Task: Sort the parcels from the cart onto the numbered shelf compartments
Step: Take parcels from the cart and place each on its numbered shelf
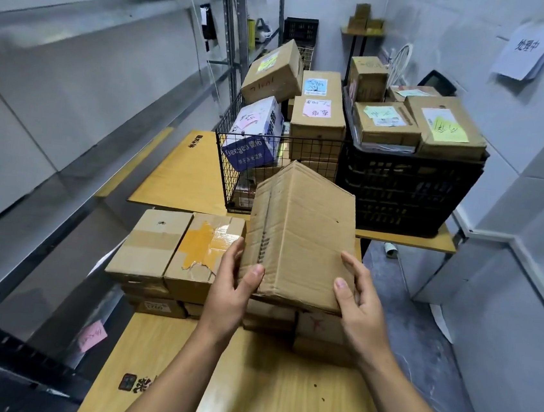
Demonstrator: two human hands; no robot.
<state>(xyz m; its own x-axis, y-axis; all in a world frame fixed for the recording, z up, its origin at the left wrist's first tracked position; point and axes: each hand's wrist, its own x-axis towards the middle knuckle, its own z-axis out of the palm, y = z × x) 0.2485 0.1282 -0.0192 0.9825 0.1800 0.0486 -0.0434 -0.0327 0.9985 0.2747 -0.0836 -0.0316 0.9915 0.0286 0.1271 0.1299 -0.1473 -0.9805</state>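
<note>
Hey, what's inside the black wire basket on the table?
In the wire basket: a white-and-blue carton at left, a brown carton with a pink label beside it, a brown box tilted on top. The held box hides the lower right contents.

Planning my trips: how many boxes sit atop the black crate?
4 cardboard boxes: front left, front right, a tall one back left, a flat one behind. More may be hidden inside the black crate.

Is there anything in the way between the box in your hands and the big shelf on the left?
Nothing visible. The left hand and right hand grip the box above the stacked parcels, and the metal shelf to their left is open on this side.
</note>
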